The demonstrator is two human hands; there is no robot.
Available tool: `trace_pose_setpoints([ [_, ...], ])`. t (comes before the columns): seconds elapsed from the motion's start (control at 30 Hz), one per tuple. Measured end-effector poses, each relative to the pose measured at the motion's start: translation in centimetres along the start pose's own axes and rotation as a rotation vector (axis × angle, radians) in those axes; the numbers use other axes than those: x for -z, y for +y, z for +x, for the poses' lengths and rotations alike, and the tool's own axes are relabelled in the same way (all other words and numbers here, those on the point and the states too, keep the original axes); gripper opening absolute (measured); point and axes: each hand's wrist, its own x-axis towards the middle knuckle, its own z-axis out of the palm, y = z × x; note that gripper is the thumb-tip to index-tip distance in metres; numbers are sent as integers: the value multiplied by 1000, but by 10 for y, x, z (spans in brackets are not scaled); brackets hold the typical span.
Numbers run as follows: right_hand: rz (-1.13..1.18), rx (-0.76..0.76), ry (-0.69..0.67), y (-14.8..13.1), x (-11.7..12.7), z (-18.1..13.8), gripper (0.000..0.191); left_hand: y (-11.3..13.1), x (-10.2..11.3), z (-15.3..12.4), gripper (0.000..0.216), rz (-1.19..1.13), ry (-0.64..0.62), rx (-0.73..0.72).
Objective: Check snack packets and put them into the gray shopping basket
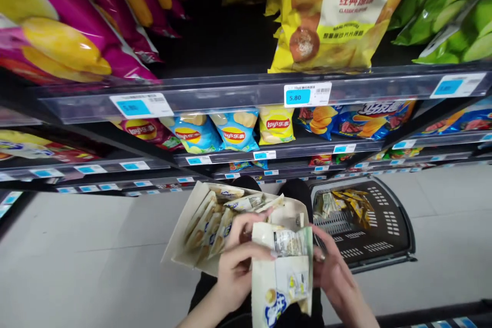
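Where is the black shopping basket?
In the head view, the black shopping basket sits on the floor at lower right, just beyond the right hand, below the chip shelves.

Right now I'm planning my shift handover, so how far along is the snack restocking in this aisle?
Done: the chip shelves look stocked, though a gap shows on the top shelf beside the yellow chip bag. In hand: left hand and right hand hold a cream snack packet over an open carton of similar packets. Left: those packets, plus the packets in the black basket on the floor.
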Motion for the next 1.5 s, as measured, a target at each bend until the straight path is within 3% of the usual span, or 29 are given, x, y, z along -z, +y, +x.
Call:
trace_pose_setpoints([
  [0.1,-85,130,115,-4,-26,-17,60,6,1,-3,7,-75,11,140],
  [0.23,-434,335,287,-6,-26,-24,26,16,16,-6,15,-84,-45,442],
  [0.33,-664,479,304,-8,-24,-28,19,21,26,-14,28,-356,-64,721],
  [0.4,-749,566,295,-11,-27,-31,20,23,28,-22,38,-530,-89,798],
  [0.57,-788,688,270,-13,-40,-32,27,25,26,-37,61,-496,-167,827],
  [0.67,-724,664,261,-13,-39,-32,25,20,29,-39,44,-467,-168,781],
  [0.8,-680,635,171,-16,-31,-32,8,15,39,-34,21,-239,-185,677],
  [0.97,-928,619,-10,-27,-22,-28,12,16,44,-31,15,-59,-248,612],
  [1.07,-1027,636,-55,-32,-21,-27,12,19,43,-31,15,-3,-221,604],
  [1.13,-1024,602,-44,-33,-20,-27,12,22,41,-31,16,5,-214,609],
  [1.3,-884,458,-50,-33,-20,-26,16,26,35,-26,40,-94,-316,539],
  [1.5,-777,391,-70,-37,-28,-21,18,26,24,-23,19,-169,-278,583],
])
